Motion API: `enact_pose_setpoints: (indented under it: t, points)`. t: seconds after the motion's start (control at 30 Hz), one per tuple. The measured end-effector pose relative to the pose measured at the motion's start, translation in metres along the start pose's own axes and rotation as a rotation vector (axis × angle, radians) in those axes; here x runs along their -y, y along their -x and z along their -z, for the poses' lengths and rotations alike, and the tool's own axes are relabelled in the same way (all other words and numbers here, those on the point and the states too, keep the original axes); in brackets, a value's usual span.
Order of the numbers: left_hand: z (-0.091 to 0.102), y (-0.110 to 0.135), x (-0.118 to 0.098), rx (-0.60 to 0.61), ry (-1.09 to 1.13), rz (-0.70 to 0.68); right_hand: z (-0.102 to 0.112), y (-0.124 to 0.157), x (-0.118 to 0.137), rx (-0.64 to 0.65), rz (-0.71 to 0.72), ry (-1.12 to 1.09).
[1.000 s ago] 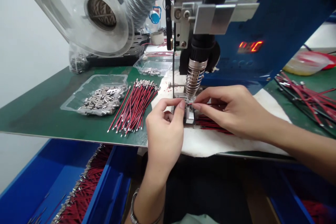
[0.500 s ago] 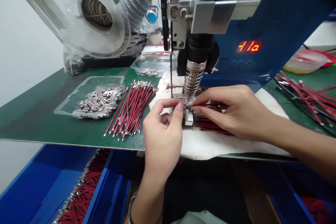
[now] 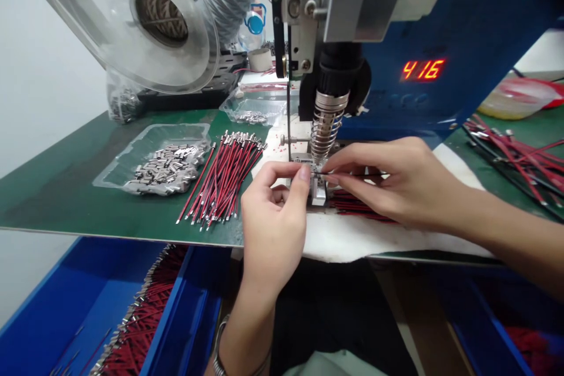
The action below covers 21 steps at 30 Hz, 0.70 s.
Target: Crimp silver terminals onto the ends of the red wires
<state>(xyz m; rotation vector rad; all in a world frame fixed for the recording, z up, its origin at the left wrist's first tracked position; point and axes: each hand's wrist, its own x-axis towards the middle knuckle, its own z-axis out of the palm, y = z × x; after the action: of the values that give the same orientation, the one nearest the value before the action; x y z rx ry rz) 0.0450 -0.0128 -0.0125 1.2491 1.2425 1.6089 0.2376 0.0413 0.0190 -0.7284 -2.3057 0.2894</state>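
My right hand [image 3: 396,179] pinches a thin red-and-black wire [image 3: 372,175] between thumb and fingers, its dark side showing now. The wire points left to the small metal fixture [image 3: 318,194] under the spring-wrapped tip [image 3: 328,123] of a blue machine [image 3: 440,17]. On the fixture's left side, my left hand [image 3: 279,205] is closed with thumb and forefinger pressed together; whatever lies between them is hidden. Below my right hand, a bundle of red-and-black wires [image 3: 352,205] lies on a white cloth [image 3: 343,241].
Left of my hands lie a pile of tipped wires [image 3: 224,179] and a clear tray [image 3: 114,173] of small metal connectors [image 3: 170,167]. A clear spool [image 3: 101,17] overhangs the back left. A blue bin [image 3: 88,282] below holds more wires. Loose wires [image 3: 520,158] lie at the right.
The wire at my right fingers showed red before and shows dark now. Both hands stay close to the fixture. The machine's lit display now reads 416, and the view has shifted slightly.
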Motion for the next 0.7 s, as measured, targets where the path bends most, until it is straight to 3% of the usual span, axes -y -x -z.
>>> enact_pose_setpoints:
  t: [0.7]
  points:
    - [0.0013, -0.0003, 0.0013, 0.008, -0.028, 0.019, 0.0023, 0.0013, -0.0001, -0.038, 0.055, 0.070]
